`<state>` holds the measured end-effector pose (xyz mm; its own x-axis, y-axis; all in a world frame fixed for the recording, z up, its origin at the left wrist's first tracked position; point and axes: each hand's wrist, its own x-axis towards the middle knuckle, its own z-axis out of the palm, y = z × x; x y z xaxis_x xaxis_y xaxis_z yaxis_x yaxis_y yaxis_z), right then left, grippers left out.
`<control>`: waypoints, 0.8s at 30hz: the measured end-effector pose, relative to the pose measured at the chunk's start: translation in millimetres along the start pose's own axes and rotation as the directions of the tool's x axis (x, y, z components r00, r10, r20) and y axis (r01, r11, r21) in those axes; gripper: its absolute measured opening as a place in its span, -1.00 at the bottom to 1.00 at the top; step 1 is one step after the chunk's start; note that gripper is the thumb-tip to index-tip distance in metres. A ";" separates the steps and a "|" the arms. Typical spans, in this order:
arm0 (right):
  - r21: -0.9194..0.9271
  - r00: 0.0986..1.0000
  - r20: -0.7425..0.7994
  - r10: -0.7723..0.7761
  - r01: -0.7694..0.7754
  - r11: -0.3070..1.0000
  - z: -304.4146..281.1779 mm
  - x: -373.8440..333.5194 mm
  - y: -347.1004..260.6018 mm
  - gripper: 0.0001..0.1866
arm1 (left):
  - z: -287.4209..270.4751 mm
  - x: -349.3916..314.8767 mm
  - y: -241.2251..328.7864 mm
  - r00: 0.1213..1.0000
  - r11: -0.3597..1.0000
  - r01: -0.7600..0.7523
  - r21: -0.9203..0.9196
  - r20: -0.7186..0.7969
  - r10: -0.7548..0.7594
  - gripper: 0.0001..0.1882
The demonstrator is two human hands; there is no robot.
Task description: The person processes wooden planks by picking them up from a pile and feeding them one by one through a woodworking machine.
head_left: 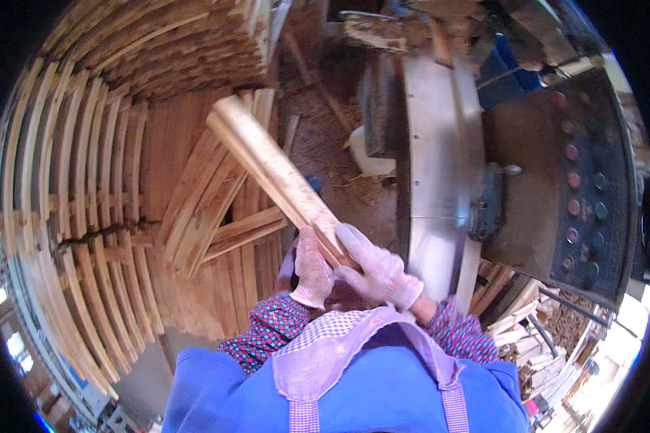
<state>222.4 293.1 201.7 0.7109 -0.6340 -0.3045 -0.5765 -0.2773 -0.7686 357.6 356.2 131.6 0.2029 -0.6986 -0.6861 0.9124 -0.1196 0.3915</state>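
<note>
Both my hands wear pale knitted gloves and grip the near end of a long wooden board [267, 162]. It slants up and to the left, its far end over a pile of loose boards [206, 195]. My left hand [313, 268] is closed along the board's left side. On the right side my right hand [381, 267] wraps round the near end, thumb across it. The board may be more than one piece; I cannot tell. To the right of it runs a long metal machine bed [437, 144], apart from my hands.
Stacked slats [87, 159] fill the left side, with more stacked timber [173, 43] behind. A dark control panel [588, 187] with coloured buttons stands at the right. A blue container [505, 72] sits at the back right. Wood offcuts [527, 339] lie at the lower right.
</note>
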 end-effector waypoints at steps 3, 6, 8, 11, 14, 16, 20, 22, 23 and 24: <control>0.239 0.932 -0.322 0.167 -0.090 0.967 -2.3 -52.8 4.6 -0.32 | 5.5 37.6 -11.2 0.994 0.989 -0.038 0.142 0.104 0.023 -0.39; -0.025 0.745 -0.624 0.236 -0.320 0.947 20.3 -105.1 42.2 -0.34 | 50.1 55.6 -13.9 0.957 0.946 -0.229 0.230 0.229 0.176 -0.40; -0.001 0.662 -0.640 0.392 -0.510 0.860 26.2 -105.8 74.2 -0.37 | 60.5 68.9 -21.8 0.961 0.957 -0.174 0.231 0.252 0.114 -0.42; -0.434 0.681 -0.732 0.020 -0.489 0.757 -8.5 -53.9 122.1 -0.42 | 51.8 82.1 -25.8 0.954 0.944 -0.049 0.327 0.294 -0.053 -0.34; -0.563 0.640 -0.756 -0.138 -0.527 0.637 -81.0 50.7 172.3 -0.47 | 43.7 86.0 -29.4 0.969 0.934 0.014 0.358 0.224 -0.101 -0.35; -0.552 0.629 -0.767 -0.126 -0.547 0.629 -145.0 107.1 209.2 -0.51 | 49.4 84.8 -31.1 0.967 0.943 -0.017 0.333 0.246 -0.070 -0.43; -0.511 0.654 -0.748 -0.110 -0.462 0.725 -231.3 177.6 211.8 -0.55 | 69.6 76.5 -18.4 0.963 0.957 -0.128 0.259 0.265 0.058 -0.51; -0.396 0.460 -0.846 -0.270 -0.203 0.896 -209.5 183.4 174.5 -0.61 | 66.2 88.8 -17.0 0.954 0.947 -0.194 0.256 0.274 0.122 -0.34; -0.191 0.538 -0.840 -0.074 -0.165 0.968 -185.8 167.0 138.8 -0.57 | 70.2 91.2 -14.5 0.941 0.944 -0.240 0.225 0.292 0.169 -0.37; -0.122 0.626 -0.771 -0.120 0.039 0.992 -158.6 144.6 123.1 -0.53 | 76.0 91.6 -12.6 0.926 0.938 -0.285 0.197 0.308 0.217 -0.40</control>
<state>190.4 52.8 152.3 0.2035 -0.9200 0.3349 -0.5934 -0.3879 -0.7053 337.7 240.1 110.4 0.2759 -0.8906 -0.3616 0.7278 -0.0522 0.6838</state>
